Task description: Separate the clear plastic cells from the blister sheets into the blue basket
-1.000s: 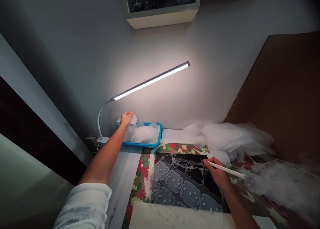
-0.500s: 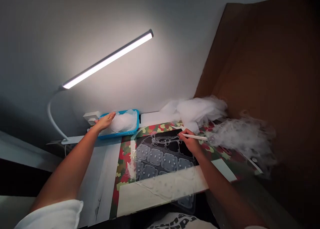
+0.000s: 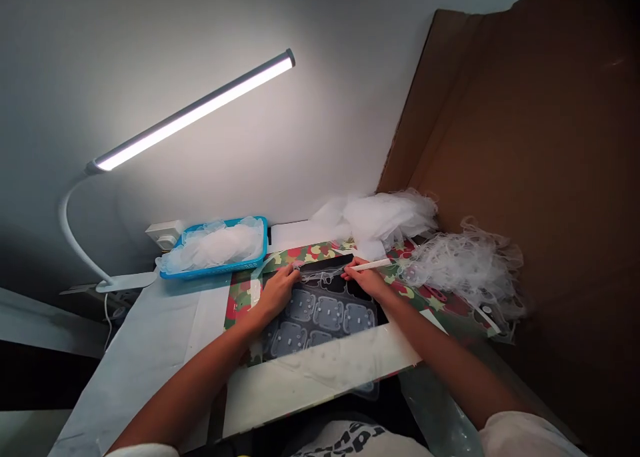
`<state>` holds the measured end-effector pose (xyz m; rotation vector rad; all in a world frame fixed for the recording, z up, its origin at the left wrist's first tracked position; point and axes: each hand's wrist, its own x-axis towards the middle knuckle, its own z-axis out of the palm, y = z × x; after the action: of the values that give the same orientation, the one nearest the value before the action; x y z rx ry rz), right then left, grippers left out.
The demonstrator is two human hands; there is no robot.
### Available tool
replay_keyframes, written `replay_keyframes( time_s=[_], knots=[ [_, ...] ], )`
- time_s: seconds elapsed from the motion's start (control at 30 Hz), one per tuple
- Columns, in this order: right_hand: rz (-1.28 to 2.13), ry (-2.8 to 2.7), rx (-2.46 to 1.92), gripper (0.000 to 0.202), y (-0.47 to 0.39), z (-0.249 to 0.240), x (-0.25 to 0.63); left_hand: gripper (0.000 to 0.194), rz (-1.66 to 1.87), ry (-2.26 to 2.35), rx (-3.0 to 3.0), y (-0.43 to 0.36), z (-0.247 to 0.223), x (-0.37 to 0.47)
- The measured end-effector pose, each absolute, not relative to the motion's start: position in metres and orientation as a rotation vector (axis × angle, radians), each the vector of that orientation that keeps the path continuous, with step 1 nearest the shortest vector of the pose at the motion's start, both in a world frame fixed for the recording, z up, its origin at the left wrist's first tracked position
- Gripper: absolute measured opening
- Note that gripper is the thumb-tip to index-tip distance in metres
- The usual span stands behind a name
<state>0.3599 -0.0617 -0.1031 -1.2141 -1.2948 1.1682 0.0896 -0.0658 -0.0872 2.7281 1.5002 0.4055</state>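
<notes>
Moulded sheet (image 3: 329,314) w/ clear rounded-square pads is spread over black board (image 3: 327,264) on the table (image 3: 145,357); its nr end is draped across cream strip (image 3: 260,400), w/ a bit hung past the edge. At the far end, thin clear strands (image 3: 325,278) are spanned btwn the two hands. L hand (image 3: 276,290) is set at the far L corner, fingers drawn together; whether strand or sheet edge is gripped can't be told. By R hand (image 3: 367,278), a white stick (image 3: 371,265) is held in closed fingers, its free end pointed R twd the stringy heap (image 3: 470,264). Main risk, prob.: if strands are pulled too hard or unevenly, they could be snapped, or a pad edge torn, b/c they look v. thin. Sheet could also be dragged askew, esp. w/ the nr end overhanging. Strands might be snagged by the stick, or the heap caught, since it's so close. Blue basket (image 3: 265,240), far L, is loaded up to its rim, so pcs. could be spilled if it's knocked by an arm.
</notes>
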Motion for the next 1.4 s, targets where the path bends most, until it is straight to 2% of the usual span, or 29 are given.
replay_keyframes(
  time_s=[0.13,0.23,0.33,0.43,0.53,1.03,1.17,1.27,1.4],
  knots=[
    [1.107,-1.289,-1.182,0.035,-0.042,-0.094,0.362,0.025,0.459,1.568,2.729,-0.026,-0.066,0.093],
    [1.073,-1.300,-1.154,0.033,-0.050,-0.081,0.371,0.030,0.530,1.562,2.750,-0.036,-0.058,0.113],
    [0.999,-1.487,-1.172,0.024,-0.082,-0.073,0.383,0.031,0.524,1.114,2.858,-0.080,-0.067,0.134],
    [0.937,-1.811,-1.184,0.018,-0.120,-0.073,0.389,0.050,0.419,0.756,2.899,-0.124,-0.083,0.141],
    [0.895,-1.967,-1.178,0.017,-0.142,-0.077,0.387,0.059,0.358,0.776,2.894,-0.140,-0.094,0.135],
    [0.741,-2.152,-1.202,0.016,-0.145,-0.080,0.378,0.057,0.346,0.774,2.846,-0.139,-0.087,0.133],
    [0.539,-2.215,-1.144,0.013,-0.145,-0.089,0.372,0.058,0.338,0.780,2.841,-0.139,-0.088,0.133],
    [0.453,-2.090,-1.207,0.017,-0.147,-0.094,0.368,0.058,0.339,0.797,2.825,-0.139,-0.089,0.134],
    [0.491,-1.575,-1.505,0.018,-0.148,-0.095,0.386,0.056,0.327,0.805,2.785,-0.141,-0.089,0.130]
  ],
)
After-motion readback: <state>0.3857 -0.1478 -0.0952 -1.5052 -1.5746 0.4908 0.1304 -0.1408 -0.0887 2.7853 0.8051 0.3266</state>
